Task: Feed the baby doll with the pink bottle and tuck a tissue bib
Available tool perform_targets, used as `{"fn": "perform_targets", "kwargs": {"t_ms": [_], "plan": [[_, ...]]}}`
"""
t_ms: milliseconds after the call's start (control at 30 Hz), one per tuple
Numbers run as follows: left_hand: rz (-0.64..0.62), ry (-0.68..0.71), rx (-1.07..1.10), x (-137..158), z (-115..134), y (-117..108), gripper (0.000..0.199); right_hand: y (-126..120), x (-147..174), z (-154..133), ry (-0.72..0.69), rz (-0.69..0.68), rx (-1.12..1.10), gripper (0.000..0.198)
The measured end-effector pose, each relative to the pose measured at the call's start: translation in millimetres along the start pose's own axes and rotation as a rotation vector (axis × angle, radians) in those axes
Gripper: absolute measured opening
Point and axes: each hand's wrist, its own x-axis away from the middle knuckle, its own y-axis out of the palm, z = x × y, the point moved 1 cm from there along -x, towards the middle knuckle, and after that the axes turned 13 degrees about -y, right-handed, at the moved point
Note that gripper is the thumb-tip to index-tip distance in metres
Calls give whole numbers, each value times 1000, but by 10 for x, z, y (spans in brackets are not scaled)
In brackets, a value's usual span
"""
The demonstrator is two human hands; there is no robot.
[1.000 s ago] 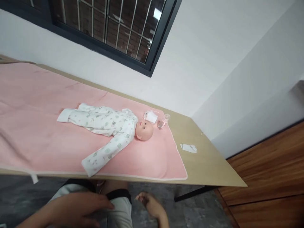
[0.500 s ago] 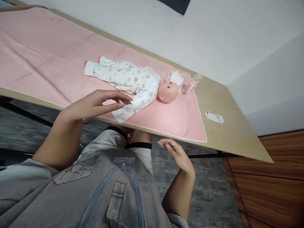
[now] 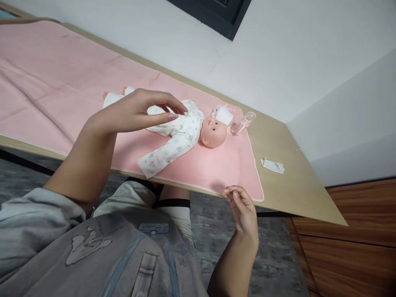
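Observation:
A baby doll (image 3: 213, 135) lies on its back, its head toward the right, in a white printed outfit (image 3: 177, 147) with long sleeves. My left hand (image 3: 144, 108) hovers above the doll's body with fingers stretched and apart, holding nothing. It hides part of the doll's trunk and legs. Off the table's front edge, my right hand (image 3: 243, 205) is raised with loosely bent fingers and nothing visible in it. Beneath the doll spreads a pink cloth (image 3: 213, 173) with a white border. Beyond the doll's head are a clear baby bottle (image 3: 243, 123) and a white item in clear wrapping (image 3: 223, 115).
The wooden table (image 3: 297, 185) runs along a white wall (image 3: 278, 53). A crumpled white paper piece (image 3: 272, 165) lies on its right part. Brown wood-grain panels (image 3: 349, 255) stand at the lower right, next to the grey floor (image 3: 275, 264).
My left hand has moved up and right, farther over the doll's body. My right hand has moved right and its fingers now point upward. The view has shifted slightly.

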Motion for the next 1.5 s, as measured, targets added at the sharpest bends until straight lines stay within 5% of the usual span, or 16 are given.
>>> {"fn": "perform_targets", "kwargs": {"t_ms": [167,333,533,633,733,900,1067,1200,1400,1500], "plan": [[-116,105,-45,-488,29,11,30,15,-589,-394,-183,21,118,10],[-174,134,12,-970,16,77,32,-44,-1513,-614,-419,223,278,16],[-232,46,5,-1377,-87,185,38,-424,-2713,-303,-460,520,586,48],[-271,34,-7,-1484,-166,213,40,-494,-3132,-40,-415,545,714,87],[-283,58,-2,-1535,-252,230,40,-423,-3374,234,-344,489,721,102],[-290,49,-8,-1569,-393,294,37,-292,-3492,444,-251,490,745,84],[-233,48,-22,-1630,-474,448,38,-245,-3456,73,-336,556,752,71],[-120,6,74,-1706,-408,584,42,46,-3304,-376,-492,364,479,73],[-39,-17,287,-1701,-243,679,46,684,-2886,-750,-478,8,355,57],[0,-61,253,-1673,-184,712,48,910,-2721,-789,-482,-48,346,55]]}}
